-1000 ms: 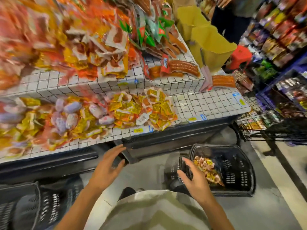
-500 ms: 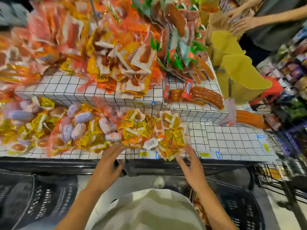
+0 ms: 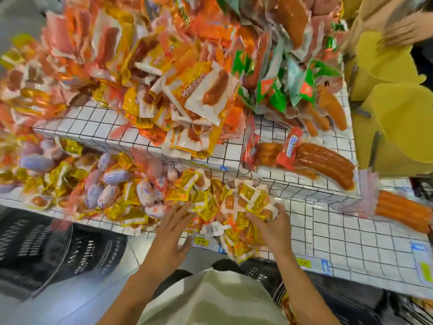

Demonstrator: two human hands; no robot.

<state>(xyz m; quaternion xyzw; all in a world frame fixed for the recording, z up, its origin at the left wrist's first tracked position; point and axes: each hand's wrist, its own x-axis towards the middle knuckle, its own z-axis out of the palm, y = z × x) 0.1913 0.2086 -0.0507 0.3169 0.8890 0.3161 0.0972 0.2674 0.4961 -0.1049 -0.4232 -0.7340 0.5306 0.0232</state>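
Grid-patterned display shelving (image 3: 351, 233) was noted across mid-frame. The right hand (image 3: 274, 228) was found clamped on a bunch of yellow sausage packets (image 3: 255, 200) at lower centre, likely gathered for removal; the left hand (image 3: 171, 233) was laid flat-fingered on the packets beside it, apparently as a steadier. Packets overhung the front edge. Bare shelf was observed to the right, a black basket (image 3: 46, 242) at lower left.

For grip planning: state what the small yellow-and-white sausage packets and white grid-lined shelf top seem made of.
Small yellow-and-white sausage packets: thin glossy plastic film, crinkled and glinting in the right hand. White grid-lined shelf top: likely smooth printed laminate, faintly shiny.
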